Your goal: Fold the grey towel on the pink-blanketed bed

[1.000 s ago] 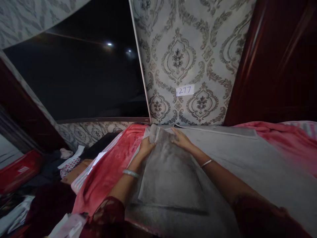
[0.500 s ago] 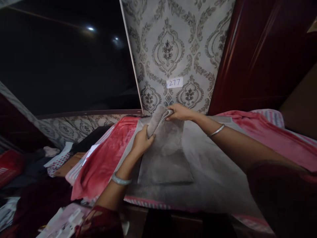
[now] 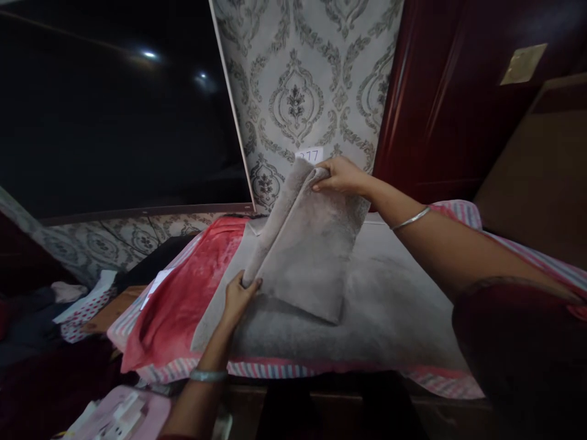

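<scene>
Left hand (image 3: 237, 298) and right hand (image 3: 343, 176) grip grey cloth (image 3: 307, 244) by edges

You, pictured with two hands (image 3: 238, 297) (image 3: 343, 176), two bracelets (image 3: 208, 375) (image 3: 411, 218), one folded grey cloth (image 3: 307, 250), one spread grey sheet (image 3: 389, 299), one television (image 3: 114, 128).

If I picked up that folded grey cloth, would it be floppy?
Probably floppy: the folded grey cloth curls at the right hand. It might fall open, since a gap shows between its layers. Its fuzzy-looking surface suggests it isn't slippery.
</scene>
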